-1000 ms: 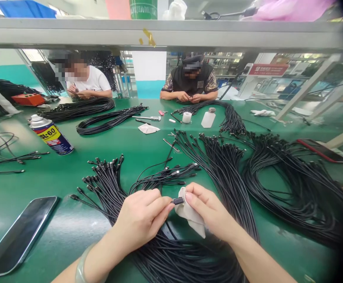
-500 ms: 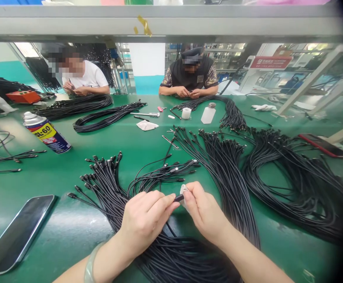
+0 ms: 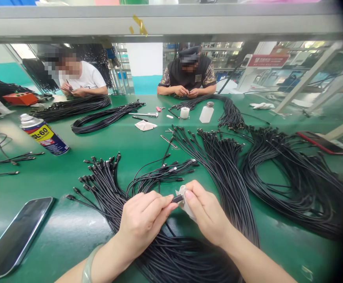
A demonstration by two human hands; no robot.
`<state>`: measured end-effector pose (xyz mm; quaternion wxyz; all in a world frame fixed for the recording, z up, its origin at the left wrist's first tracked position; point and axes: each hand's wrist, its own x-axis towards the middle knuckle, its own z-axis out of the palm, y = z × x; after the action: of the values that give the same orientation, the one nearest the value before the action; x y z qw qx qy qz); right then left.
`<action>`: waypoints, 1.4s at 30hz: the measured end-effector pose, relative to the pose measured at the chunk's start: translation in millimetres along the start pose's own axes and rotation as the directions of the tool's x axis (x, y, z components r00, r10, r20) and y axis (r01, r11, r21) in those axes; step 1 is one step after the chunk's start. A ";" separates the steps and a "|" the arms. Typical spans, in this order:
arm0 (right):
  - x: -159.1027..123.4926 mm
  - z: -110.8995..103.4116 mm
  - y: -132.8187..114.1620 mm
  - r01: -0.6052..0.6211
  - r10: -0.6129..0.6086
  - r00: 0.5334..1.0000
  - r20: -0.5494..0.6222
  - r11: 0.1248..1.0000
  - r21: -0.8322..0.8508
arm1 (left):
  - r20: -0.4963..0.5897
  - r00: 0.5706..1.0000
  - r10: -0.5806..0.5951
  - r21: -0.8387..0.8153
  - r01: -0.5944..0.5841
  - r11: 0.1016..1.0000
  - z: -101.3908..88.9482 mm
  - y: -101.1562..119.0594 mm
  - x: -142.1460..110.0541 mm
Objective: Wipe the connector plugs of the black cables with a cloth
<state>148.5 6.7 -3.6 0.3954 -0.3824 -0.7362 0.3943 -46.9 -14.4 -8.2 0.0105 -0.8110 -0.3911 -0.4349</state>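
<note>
Since the earlier view, the white cloth (image 3: pixel 182 204) has gone from a loose drape under the right hand (image 3: pixel 206 212) to a small bunch tucked into its fingers, pressed against a black cable connector (image 3: pixel 177 199). The connector sits between the two hands, just above the cable pile, its tip pointing right into the cloth. The fingers and thumb of the left hand (image 3: pixel 143 222) are closed in a pinch around the connector's body, apparently steadying it, while the right hand's fingers curl closed on the cloth. A pale bangle (image 3: pixel 86 271) circles the left wrist. The hands work directly over a mass of black cables (image 3: pixel 100 177) on the green workbench mat (image 3: pixel 71 232), with a second bundle (image 3: pixel 227 184) fanned out to the right and a looser coil (image 3: pixel 292 196) further right. The connector ends lie gathered and pointing roughly one way, which seems to keep them easy to pick out singly. A smartphone (image 3: pixel 16 239) lies face up near left, and an SL-60 spray can (image 3: pixel 44 134) lies on its side beyond it. Across the bench, two co-workers (image 3: pixel 81 78) (image 3: pixel 189 70) bend over their own hands.
</note>
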 end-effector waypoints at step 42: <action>3.4 3.2 3.4 -0.009 0.006 1.000 -0.031 0.995 -0.095 | -0.013 0.990 0.142 0.124 -0.139 0.982 2.9 -6.6 1.1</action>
<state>145.2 10.1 -6.9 0.3865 -0.4094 -0.7466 0.3544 -48.8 -8.1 -11.3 0.0954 -0.8296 -0.3588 -0.4171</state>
